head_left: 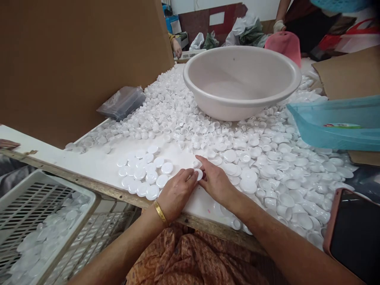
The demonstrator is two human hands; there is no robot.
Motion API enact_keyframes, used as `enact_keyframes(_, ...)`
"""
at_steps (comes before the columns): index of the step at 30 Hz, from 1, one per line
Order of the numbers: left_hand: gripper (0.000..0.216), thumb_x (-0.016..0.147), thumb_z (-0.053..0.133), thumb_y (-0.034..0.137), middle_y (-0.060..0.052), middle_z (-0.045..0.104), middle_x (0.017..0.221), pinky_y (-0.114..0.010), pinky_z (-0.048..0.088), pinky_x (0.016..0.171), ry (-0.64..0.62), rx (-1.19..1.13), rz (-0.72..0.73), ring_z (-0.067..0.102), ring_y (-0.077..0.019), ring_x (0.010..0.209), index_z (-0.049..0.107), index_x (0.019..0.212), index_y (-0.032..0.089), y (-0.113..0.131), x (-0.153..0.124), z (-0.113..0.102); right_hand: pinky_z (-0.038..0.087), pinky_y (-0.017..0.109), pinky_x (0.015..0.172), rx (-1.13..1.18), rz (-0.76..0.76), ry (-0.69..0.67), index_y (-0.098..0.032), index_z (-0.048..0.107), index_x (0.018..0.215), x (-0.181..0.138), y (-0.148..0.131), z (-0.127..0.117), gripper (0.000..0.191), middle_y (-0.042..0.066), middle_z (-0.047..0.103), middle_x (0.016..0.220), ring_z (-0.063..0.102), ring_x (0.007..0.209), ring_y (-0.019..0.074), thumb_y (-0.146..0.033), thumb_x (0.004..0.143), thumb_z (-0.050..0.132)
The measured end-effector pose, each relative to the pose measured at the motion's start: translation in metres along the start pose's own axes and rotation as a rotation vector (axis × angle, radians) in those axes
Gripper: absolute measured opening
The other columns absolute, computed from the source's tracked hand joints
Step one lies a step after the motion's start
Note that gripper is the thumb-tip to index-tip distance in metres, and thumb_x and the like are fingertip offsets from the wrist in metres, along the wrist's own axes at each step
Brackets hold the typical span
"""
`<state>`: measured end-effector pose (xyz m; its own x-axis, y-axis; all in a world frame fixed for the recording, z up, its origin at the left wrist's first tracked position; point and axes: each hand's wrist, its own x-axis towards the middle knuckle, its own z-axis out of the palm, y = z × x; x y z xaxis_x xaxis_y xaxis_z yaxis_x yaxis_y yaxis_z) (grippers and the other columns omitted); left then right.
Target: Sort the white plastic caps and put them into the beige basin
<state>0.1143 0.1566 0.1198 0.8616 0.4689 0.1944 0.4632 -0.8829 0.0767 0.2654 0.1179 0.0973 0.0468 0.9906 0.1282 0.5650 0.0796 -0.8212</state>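
Observation:
Near the table's front edge, my left hand and my right hand meet around a small round white cap. Fingers of both hands pinch it, its glossy round face partly covered by the left fingers. A gold bracelet circles my left wrist. To the left of my hands lies a group of similar white caps, round faces up, close together and partly overlapping. Right of my right hand, loose white plastic pieces spread over the table; many look hollow like small cups.
A big pale basin stands on the heap, with a blue tray to its right. A phone is at lower right. Tall cardboard borders the left; a white crate sits below the edge. A gloved hand holds a pink scoop.

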Motion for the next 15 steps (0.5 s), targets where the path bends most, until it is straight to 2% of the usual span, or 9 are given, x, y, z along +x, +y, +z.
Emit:
enact_keyframes(4, 0.020, 0.088, 0.038, 0.015, -0.009, 0.054, 0.103, -0.032, 0.049, 0.078, -0.073, 0.009, 0.011, 0.051, -0.0180, 0.090, 0.048, 0.106, 0.014, 0.001, 0.001, -0.005, 0.045, 0.034, 0.077, -0.016, 0.005, -0.013, -0.016, 0.035, 0.131, 0.000, -0.001, 0.001, 0.062, 0.007, 0.060, 0.093, 0.056, 0.080, 0.0170, -0.004, 0.072, 0.053)
enact_keyframes(9, 0.023, 0.086, 0.037, 0.009, -0.011, 0.053, 0.099, -0.033, 0.049, 0.078, -0.252, 0.084, 0.064, 0.049, -0.0193, 0.089, 0.049, 0.105, 0.010, 0.001, 0.008, -0.013, 0.044, 0.031, 0.076, 0.007, 0.033, -0.046, -0.017, 0.034, 0.131, -0.001, -0.002, -0.005, 0.065, 0.005, 0.060, 0.092, 0.056, 0.080, 0.0155, -0.002, 0.071, 0.050)
enact_keyframes(12, 0.021, 0.084, 0.037, 0.008, -0.010, 0.053, 0.100, -0.033, 0.048, 0.079, -0.315, 0.138, 0.083, 0.048, -0.0195, 0.090, 0.052, 0.099, 0.010, 0.002, 0.009, -0.014, 0.045, 0.029, 0.075, 0.046, 0.101, -0.066, -0.018, 0.042, 0.124, -0.002, -0.005, -0.011, 0.054, 0.004, 0.061, 0.089, 0.057, 0.081, 0.0149, -0.003, 0.072, 0.047)
enact_keyframes(15, 0.023, 0.085, 0.036, 0.009, -0.011, 0.051, 0.106, -0.034, 0.049, 0.080, -0.295, 0.149, 0.073, 0.049, -0.0201, 0.094, 0.053, 0.100, 0.010, 0.004, 0.007, -0.012, 0.044, 0.029, 0.074, 0.092, 0.150, -0.051, -0.018, 0.051, 0.107, -0.001, -0.008, -0.013, 0.031, 0.004, 0.062, 0.088, 0.058, 0.082, 0.0150, -0.008, 0.078, 0.046)
